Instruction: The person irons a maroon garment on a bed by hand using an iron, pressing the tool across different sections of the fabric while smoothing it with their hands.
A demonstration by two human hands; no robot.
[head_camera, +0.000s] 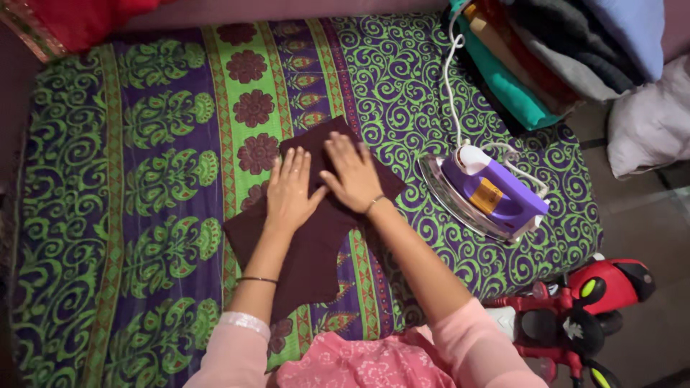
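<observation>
The dark maroon cloth point(316, 237) lay on the patterned bed cover point(144, 179), its long axis running from near her body away toward upper right. Both hands lay flat on its far half, left hand point(291, 194) beside right hand point(353, 174), fingers together, pinching nothing. The iron point(492, 194) stood nearer the right.

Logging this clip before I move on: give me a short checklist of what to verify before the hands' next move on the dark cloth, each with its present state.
1. Both hands flat on the dark cloth: ok; left hand and right hand press side by side.
2. Cloth lies flat on the patterned sheet: ok where visible; the part under the hands is hidden.
3. Iron away from the hands: ok, it stands on the sheet to the right.
4. Cord off the cloth: ok, it runs up toward the folded clothes.
5. Iron hot or plugged in: cannot tell.
</observation>
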